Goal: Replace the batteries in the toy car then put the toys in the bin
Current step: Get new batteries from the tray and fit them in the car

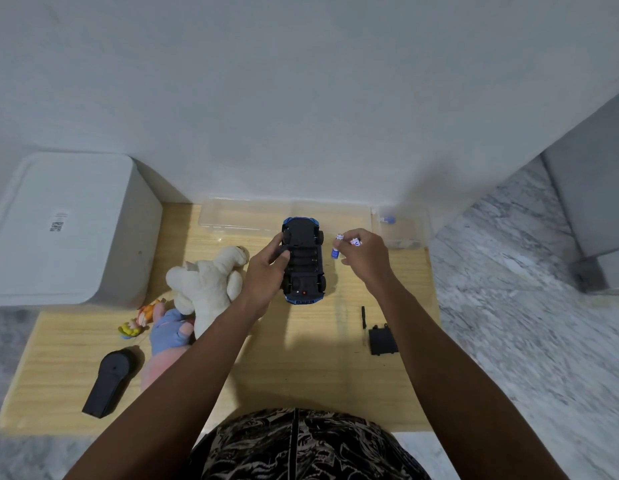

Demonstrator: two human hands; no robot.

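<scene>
A blue toy car [305,268] lies upside down on the wooden table [301,368], its black underside up and its battery bay open. My left hand [266,271] grips the car's left side, thumb on the bay's edge. Just right of the car, my right hand [365,258] holds small blue and white batteries [336,247] in its fingers. The black battery cover [382,340] lies on the table at the right, with a thin black screwdriver [364,317] beside it.
A clear plastic bin [245,216] stands at the table's far edge, with a smaller clear box [401,226] to its right. A white plush [207,282], a pink and blue plush [168,332], a small figure [140,322] and a black remote [109,382] lie left. A white closed container [65,230] stands far left.
</scene>
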